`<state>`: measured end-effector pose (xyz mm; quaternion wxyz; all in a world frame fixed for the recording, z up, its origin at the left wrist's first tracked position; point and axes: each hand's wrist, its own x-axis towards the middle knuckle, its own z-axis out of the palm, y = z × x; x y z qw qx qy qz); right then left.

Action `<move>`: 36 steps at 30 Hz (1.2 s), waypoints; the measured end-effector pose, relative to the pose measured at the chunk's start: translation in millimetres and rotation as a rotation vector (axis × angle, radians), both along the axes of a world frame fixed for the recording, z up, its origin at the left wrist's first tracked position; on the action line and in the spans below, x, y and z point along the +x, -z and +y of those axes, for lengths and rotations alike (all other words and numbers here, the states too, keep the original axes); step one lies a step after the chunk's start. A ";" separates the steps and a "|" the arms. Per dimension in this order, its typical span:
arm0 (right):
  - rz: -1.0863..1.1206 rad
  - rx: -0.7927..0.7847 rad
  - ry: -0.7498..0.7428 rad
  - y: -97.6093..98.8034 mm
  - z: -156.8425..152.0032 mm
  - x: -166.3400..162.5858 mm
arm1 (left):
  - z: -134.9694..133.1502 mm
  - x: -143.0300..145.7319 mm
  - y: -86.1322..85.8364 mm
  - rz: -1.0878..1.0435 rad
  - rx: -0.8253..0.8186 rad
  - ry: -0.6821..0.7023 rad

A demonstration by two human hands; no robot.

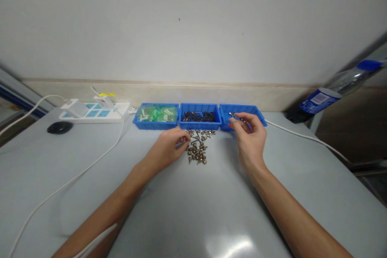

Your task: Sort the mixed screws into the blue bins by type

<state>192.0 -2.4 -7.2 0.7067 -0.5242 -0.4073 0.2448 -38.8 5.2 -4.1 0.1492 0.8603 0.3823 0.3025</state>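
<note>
A loose pile of small brass-coloured metal fittings [198, 149] lies on the grey table in front of three blue bins. My left hand [167, 149] rests at the pile's left edge, fingers pinched on one small metal piece there. My right hand [249, 135] is raised over the right blue bin [242, 109], thumb and fingers pinched on a small metal fitting [232, 115]. The middle blue bin [198, 117] holds dark screws. The left blue bin [155, 115] holds green and clear plastic parts.
A white power strip [93, 112] with plugs sits at the back left, a white cable [75, 177] trailing across the table. A black round object [59, 127] lies beside it. A plastic bottle [332, 94] leans at the back right, another white cable [302, 136] nearby.
</note>
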 end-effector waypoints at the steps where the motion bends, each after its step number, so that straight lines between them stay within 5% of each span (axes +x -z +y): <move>1: -0.022 -0.016 -0.047 -0.4 -1.5 -2.5 | -1.6 2.3 -2.6 -0.047 0.002 -0.013; 8: -0.138 -0.200 -0.784 -4.2 -16.3 -21.0 | -9.3 9.8 -14.1 -0.298 0.045 -0.043; 14: 0.071 -0.257 -0.898 -2.9 -18.1 -22.6 | -11.4 7.9 -12.7 -0.337 0.078 -0.007; 25: 0.187 -0.334 -0.812 -0.6 -16.1 -22.8 | -10.9 7.9 -9.6 -0.330 0.017 0.038; 32: 0.289 -0.093 -0.220 -8.0 -5.3 -9.1 | 3.1 0.4 8.8 0.209 0.104 0.234; 36: 0.319 -0.081 -0.100 -11.4 -1.6 -3.1 | 7.1 -3.4 10.7 0.410 0.152 0.164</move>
